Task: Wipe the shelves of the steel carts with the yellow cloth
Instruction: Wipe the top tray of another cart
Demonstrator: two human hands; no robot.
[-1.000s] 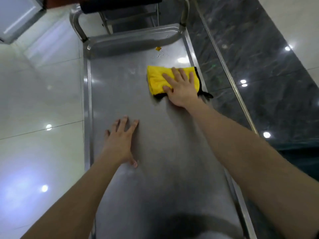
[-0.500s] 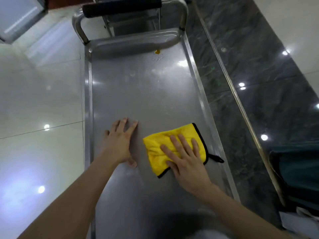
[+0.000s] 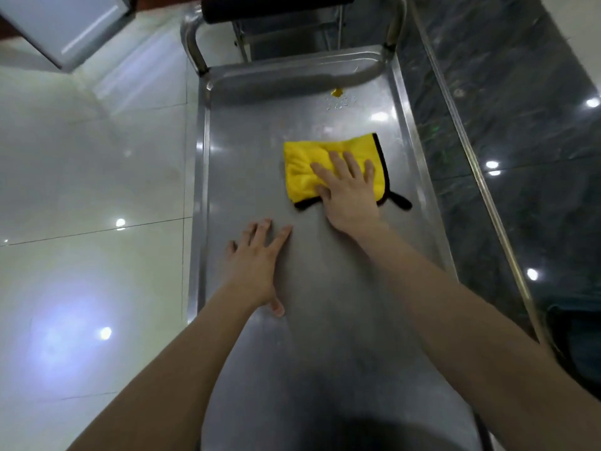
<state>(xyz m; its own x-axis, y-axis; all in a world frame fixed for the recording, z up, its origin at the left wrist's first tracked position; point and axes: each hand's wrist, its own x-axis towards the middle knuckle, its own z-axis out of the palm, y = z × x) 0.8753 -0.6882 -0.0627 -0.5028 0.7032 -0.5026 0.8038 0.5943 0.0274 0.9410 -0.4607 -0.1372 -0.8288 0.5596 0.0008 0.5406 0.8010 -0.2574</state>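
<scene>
Yellow cloth [image 3: 312, 167] sits far right on the cart's top shelf [image 3: 247, 177]. The right hand [image 3: 349, 193] presses it flat with straight fingers. The left hand [image 3: 257, 265] is spread on bare steel, holding nothing. Looks mid-wipe to me, and the next stroke needs to reach the yellow crumb [image 3: 337, 92] by the far rim.

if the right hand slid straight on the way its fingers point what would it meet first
Bare steel shelf ahead of the right hand and yellow cloth, then probably the yellow speck just before the far rim.
</scene>
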